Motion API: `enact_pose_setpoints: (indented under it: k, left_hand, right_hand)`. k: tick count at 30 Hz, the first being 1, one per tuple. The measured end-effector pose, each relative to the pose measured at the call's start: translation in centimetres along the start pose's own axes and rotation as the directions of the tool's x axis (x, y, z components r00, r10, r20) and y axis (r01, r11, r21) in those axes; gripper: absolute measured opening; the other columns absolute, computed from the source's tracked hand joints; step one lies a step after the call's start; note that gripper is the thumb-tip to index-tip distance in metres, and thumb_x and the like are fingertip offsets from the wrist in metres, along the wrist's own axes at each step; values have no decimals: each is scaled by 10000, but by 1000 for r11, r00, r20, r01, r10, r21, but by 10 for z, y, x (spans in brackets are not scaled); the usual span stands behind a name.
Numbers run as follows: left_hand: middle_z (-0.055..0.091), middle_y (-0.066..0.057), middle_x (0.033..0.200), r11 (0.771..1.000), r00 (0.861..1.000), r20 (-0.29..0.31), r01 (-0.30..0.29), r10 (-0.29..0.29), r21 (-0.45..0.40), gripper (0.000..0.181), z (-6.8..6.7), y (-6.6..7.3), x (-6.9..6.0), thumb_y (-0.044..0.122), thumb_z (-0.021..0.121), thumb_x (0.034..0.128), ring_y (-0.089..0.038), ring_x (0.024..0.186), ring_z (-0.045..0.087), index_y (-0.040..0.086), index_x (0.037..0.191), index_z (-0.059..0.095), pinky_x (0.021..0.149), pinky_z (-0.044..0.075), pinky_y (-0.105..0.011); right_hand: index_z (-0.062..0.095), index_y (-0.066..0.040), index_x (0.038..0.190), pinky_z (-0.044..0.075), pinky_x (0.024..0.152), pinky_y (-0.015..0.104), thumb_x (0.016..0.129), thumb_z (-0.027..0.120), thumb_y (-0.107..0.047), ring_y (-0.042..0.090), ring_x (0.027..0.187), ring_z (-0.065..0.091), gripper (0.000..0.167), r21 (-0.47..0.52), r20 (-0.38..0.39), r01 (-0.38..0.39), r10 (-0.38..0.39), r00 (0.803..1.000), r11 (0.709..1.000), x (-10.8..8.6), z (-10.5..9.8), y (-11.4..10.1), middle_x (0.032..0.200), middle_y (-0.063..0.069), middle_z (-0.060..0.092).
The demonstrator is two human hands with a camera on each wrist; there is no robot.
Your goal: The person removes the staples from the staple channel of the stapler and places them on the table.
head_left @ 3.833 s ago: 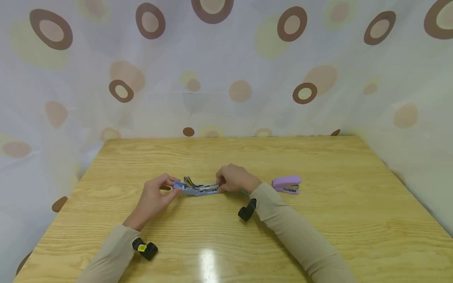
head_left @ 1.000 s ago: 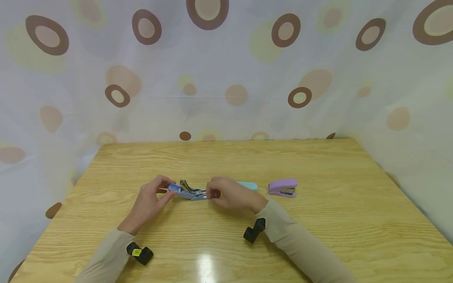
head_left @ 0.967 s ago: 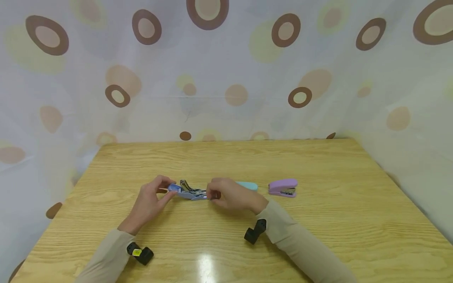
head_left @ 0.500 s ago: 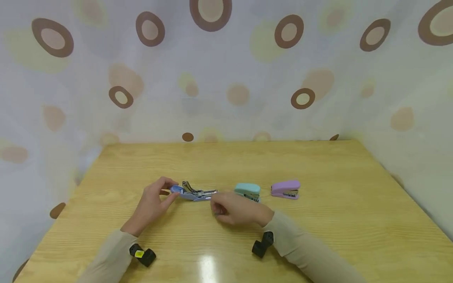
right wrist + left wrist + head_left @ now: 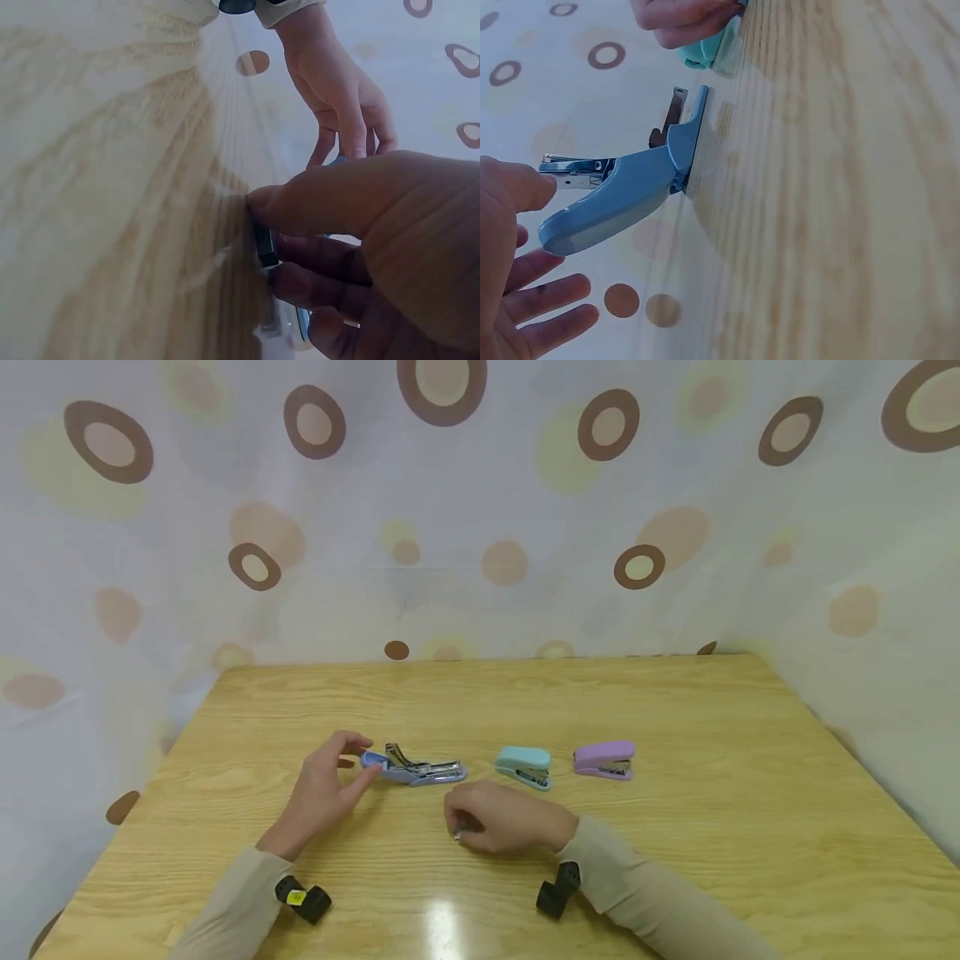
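My right hand (image 5: 506, 817) pinches a small dark bar (image 5: 266, 246) — keep it level; unfolded blue plastic stapler (image 5: 637, 187) beyond, left hand (image 5: 324, 787) alongside — can't tell if gripping.

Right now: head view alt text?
Person's left hand at one end of an opened blue stapler on a wooden table; right hand, nearer the camera, pinches a small object. A teal stapler and a purple stapler sit to the right.
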State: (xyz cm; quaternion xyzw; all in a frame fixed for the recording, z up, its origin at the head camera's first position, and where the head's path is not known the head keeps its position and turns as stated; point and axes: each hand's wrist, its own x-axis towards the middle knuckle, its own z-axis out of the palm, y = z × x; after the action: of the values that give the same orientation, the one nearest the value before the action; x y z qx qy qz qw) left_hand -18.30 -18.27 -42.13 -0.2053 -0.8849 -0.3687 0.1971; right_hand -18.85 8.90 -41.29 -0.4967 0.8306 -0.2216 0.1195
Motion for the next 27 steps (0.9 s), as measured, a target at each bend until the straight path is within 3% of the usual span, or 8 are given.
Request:
enact_pose_setpoints:
  k: [6, 14, 20, 27]
  left_hand:
    - [630, -180, 1089, 999, 999, -31, -31, 32, 34, 362, -2, 1, 3, 61, 750, 818, -302, 980, 609, -29, 1112, 560, 779, 538, -450]
    - [627, -170, 1079, 996, 998, -47, -43, 47, 83, 397, 2, 8, 7, 120, 767, 807, -311, 988, 595, -19, 1125, 573, 835, 501, -472]
    - [620, -148, 1040, 985, 984, -109, -127, 139, 117, 381, 4, 13, 13, 113, 781, 775, -315, 994, 546, -1, 1086, 592, 843, 454, -462]
    - [628, -124, 1032, 969, 977, -81, -184, 199, 163, 346, 8, 24, 25, 134, 764, 791, -298, 984, 558, 28, 1073, 595, 845, 464, -463]
  right_hand:
    - [563, -166, 846, 397, 658, 131, 872, 670, -72, 47, 730, 471, 144, -4, -26, 1, -1, 1000, 1000, -4, -2, 0, 811, -65, 534]
    - [576, -131, 867, 433, 670, 159, 901, 617, -55, 83, 750, 502, 93, 9, -147, 13, -11, 989, 1000, -21, -15, 1, 835, -52, 547]
    - [606, -98, 912, 473, 699, 180, 892, 616, -22, 75, 772, 529, 80, -7, -221, -18, 16, 975, 1000, -31, -28, 5, 858, -46, 584]
    - [613, -65, 928, 507, 650, 271, 908, 612, -5, 54, 741, 514, 63, 5, -316, 17, -15, 949, 1000, -41, -47, 12, 883, 24, 617]
